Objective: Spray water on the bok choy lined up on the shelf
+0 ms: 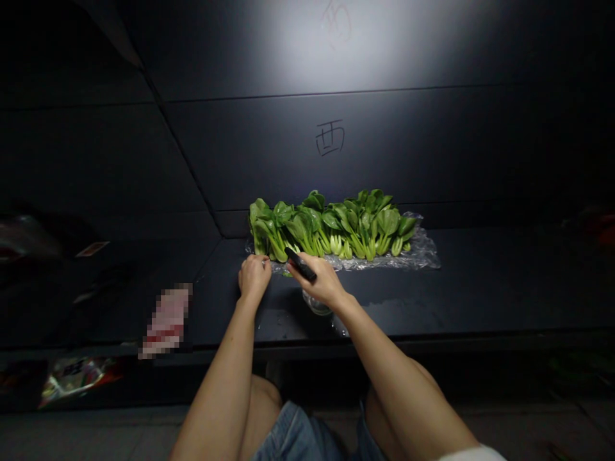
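Several leafy green bok choy heads [331, 224] stand side by side in a row against the dark back panel. Crumpled clear plastic wrap [423, 250] lies beneath and around them. My left hand [254, 276] is at the row's front left corner, beside the wrap, its fingers curled closed; whatever they pinch is hidden. A slim black object [300, 265], whose kind I cannot make out, is gripped in my right hand [324, 280], just in front of the stems. Partly covered by that hand, a round clear container [317, 306] sits on the dark shelf [471, 288].
Water drops and a wet patch lie on the shelf near its front edge. A handwritten character [330, 137] marks the back panel. To the left are a blurred-out pink and red item [167, 320], a small card [93, 248] and a shiny package [77, 378] lower down.
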`<action>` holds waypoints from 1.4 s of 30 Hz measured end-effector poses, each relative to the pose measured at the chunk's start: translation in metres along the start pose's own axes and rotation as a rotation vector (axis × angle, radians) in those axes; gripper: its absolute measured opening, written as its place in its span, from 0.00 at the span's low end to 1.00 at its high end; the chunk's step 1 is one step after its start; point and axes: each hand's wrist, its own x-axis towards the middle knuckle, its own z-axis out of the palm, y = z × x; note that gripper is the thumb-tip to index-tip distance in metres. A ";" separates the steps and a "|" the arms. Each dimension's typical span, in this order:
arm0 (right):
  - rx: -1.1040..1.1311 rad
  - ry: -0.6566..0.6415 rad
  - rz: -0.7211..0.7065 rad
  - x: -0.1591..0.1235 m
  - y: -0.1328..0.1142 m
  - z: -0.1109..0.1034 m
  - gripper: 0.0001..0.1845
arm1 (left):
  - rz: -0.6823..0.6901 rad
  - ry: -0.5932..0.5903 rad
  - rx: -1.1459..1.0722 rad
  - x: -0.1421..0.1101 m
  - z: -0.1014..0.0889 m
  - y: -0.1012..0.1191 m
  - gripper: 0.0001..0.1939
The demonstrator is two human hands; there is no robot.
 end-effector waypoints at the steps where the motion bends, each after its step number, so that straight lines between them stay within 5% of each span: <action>1: 0.009 0.005 -0.015 0.000 0.000 0.001 0.12 | -0.001 0.000 0.001 0.000 0.000 0.000 0.17; 19: -0.045 -0.019 -0.075 0.000 0.000 0.012 0.14 | 0.006 -0.006 0.013 0.000 0.001 -0.001 0.18; 42: -0.061 0.098 0.209 -0.008 0.030 -0.019 0.16 | 0.112 0.020 -0.025 0.003 0.008 0.027 0.18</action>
